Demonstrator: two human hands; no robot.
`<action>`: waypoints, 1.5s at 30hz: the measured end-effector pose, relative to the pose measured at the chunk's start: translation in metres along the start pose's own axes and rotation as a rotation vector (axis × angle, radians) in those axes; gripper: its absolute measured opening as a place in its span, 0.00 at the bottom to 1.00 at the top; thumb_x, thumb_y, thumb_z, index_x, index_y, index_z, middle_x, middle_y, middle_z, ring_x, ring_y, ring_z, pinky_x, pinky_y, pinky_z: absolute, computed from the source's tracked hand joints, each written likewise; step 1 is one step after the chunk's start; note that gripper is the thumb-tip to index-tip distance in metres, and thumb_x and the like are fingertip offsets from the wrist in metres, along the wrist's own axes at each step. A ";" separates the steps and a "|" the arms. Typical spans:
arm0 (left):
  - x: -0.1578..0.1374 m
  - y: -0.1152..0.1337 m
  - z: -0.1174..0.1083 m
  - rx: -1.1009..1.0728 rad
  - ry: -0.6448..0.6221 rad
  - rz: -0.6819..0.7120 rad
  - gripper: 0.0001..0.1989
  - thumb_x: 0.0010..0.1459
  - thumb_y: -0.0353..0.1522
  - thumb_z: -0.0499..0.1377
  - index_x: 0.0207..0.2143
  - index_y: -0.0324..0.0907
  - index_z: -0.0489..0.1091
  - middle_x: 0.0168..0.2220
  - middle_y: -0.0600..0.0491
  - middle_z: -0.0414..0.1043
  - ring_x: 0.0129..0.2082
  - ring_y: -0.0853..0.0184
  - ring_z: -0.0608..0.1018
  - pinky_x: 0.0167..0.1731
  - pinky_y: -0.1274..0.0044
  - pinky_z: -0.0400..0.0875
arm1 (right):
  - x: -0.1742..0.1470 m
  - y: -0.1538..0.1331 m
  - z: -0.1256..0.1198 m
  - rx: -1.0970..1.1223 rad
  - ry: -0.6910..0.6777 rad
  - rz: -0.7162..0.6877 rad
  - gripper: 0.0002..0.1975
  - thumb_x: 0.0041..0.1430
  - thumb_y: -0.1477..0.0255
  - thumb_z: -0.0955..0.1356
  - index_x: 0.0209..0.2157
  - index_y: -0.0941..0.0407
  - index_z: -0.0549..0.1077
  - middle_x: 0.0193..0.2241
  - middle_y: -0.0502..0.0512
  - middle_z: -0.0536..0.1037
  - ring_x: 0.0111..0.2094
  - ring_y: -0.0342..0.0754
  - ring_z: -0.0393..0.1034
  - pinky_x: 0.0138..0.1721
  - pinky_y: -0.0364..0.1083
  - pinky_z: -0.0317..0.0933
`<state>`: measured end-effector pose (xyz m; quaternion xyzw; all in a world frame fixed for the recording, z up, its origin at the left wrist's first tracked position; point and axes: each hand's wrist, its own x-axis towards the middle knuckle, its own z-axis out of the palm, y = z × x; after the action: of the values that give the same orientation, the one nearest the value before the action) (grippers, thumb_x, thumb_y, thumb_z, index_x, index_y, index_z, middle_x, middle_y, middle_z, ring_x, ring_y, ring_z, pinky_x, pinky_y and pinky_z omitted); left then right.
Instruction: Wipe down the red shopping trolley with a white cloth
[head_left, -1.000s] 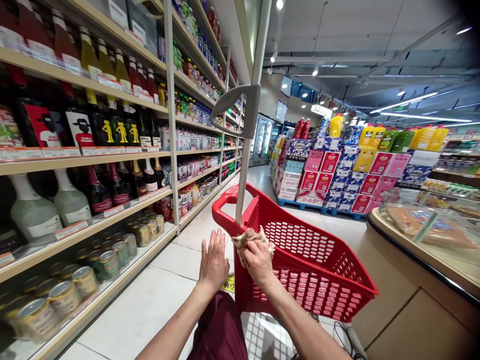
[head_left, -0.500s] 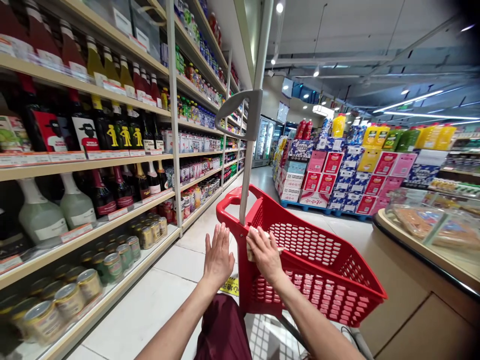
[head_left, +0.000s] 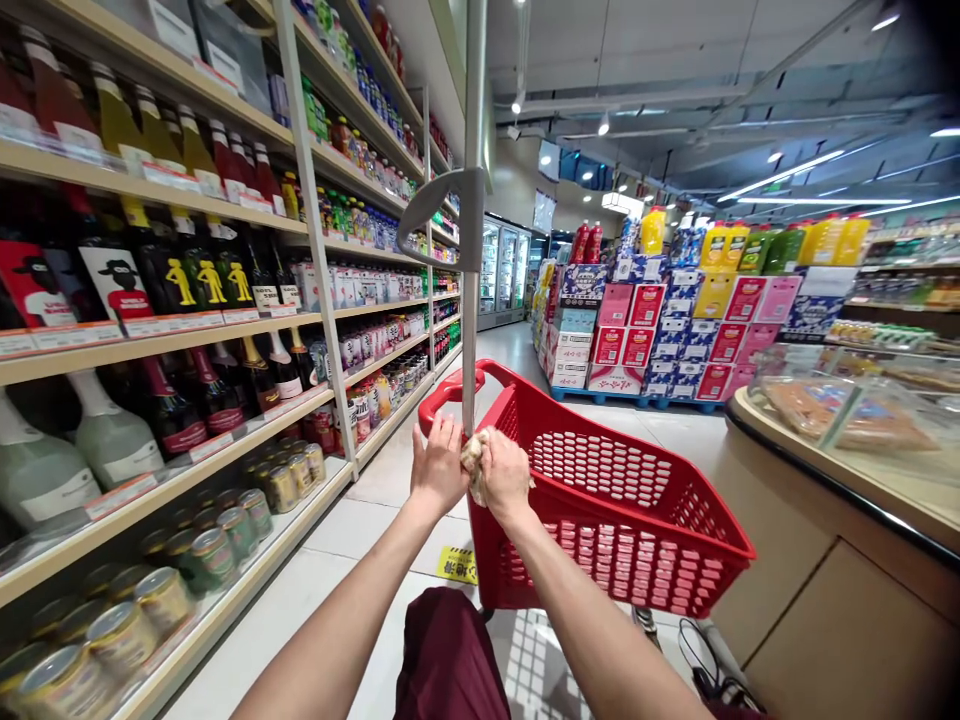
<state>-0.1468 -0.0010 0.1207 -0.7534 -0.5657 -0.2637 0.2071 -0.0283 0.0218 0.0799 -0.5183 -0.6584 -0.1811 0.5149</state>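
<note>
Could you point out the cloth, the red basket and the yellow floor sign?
Cloth (head_left: 475,460): head view, on its crumpled part showing between the two hands.
Red basket (head_left: 637,514): head view, on the rim of its near side wall.
Yellow floor sign (head_left: 456,565): head view, on its printed face.

Left hand (head_left: 437,468): bare, a slim palm with slender fingers; nail detail too small to make out.
Right hand (head_left: 506,470): bare as well, knuckles rounded, fingertips partly hidden.
Left forearm (head_left: 349,595): bare, smooth, long and tapering to an uncovered wrist.
Right forearm (head_left: 592,610): likewise bare, narrowest at the wrist.
Legwear (head_left: 450,650): deep maroon cloth, plain and loose-looking, rounded over the knee with soft creases.
</note>
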 end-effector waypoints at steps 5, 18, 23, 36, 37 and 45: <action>0.000 0.004 -0.005 0.007 -0.034 0.012 0.26 0.50 0.35 0.52 0.52 0.37 0.59 0.55 0.44 0.58 0.58 0.54 0.54 0.55 0.54 0.37 | -0.016 0.043 -0.023 -0.042 -0.067 0.039 0.16 0.60 0.71 0.55 0.36 0.55 0.72 0.31 0.54 0.74 0.32 0.45 0.64 0.35 0.45 0.51; -0.026 0.025 -0.019 0.046 0.026 0.037 0.30 0.45 0.30 0.50 0.53 0.32 0.57 0.56 0.43 0.57 0.59 0.54 0.52 0.56 0.56 0.39 | -0.036 0.026 -0.041 0.009 -0.037 -0.155 0.17 0.60 0.69 0.57 0.48 0.59 0.65 0.42 0.58 0.72 0.43 0.47 0.63 0.45 0.47 0.50; -0.030 0.034 -0.022 0.020 0.006 0.033 0.33 0.41 0.27 0.49 0.54 0.32 0.56 0.57 0.44 0.55 0.59 0.55 0.51 0.56 0.57 0.40 | -0.052 0.067 -0.060 -0.044 -0.020 -0.118 0.15 0.61 0.70 0.56 0.44 0.58 0.68 0.38 0.56 0.74 0.39 0.46 0.65 0.43 0.47 0.51; -0.025 0.055 -0.024 -0.068 0.020 0.155 0.30 0.44 0.27 0.50 0.54 0.36 0.58 0.55 0.46 0.58 0.57 0.56 0.55 0.57 0.57 0.39 | -0.040 0.082 -0.068 -0.035 0.007 -0.096 0.16 0.61 0.71 0.54 0.43 0.56 0.68 0.39 0.55 0.74 0.41 0.46 0.64 0.43 0.48 0.53; -0.026 0.057 -0.023 -0.076 0.025 0.152 0.30 0.44 0.27 0.50 0.54 0.36 0.57 0.56 0.47 0.57 0.58 0.56 0.54 0.57 0.58 0.39 | -0.041 0.089 -0.072 -0.040 0.021 -0.068 0.16 0.61 0.71 0.54 0.42 0.56 0.69 0.38 0.55 0.74 0.39 0.46 0.65 0.42 0.48 0.53; -0.022 0.073 -0.018 -0.061 0.037 0.211 0.30 0.44 0.27 0.50 0.54 0.36 0.57 0.55 0.47 0.58 0.58 0.58 0.54 0.57 0.62 0.42 | -0.021 0.047 -0.057 0.006 0.072 -0.052 0.16 0.60 0.72 0.54 0.45 0.58 0.66 0.39 0.60 0.72 0.41 0.48 0.64 0.43 0.50 0.55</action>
<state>-0.0847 -0.0486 0.1196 -0.8097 -0.4711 -0.2714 0.2208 0.0392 -0.0143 0.0706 -0.4926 -0.6533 -0.2111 0.5348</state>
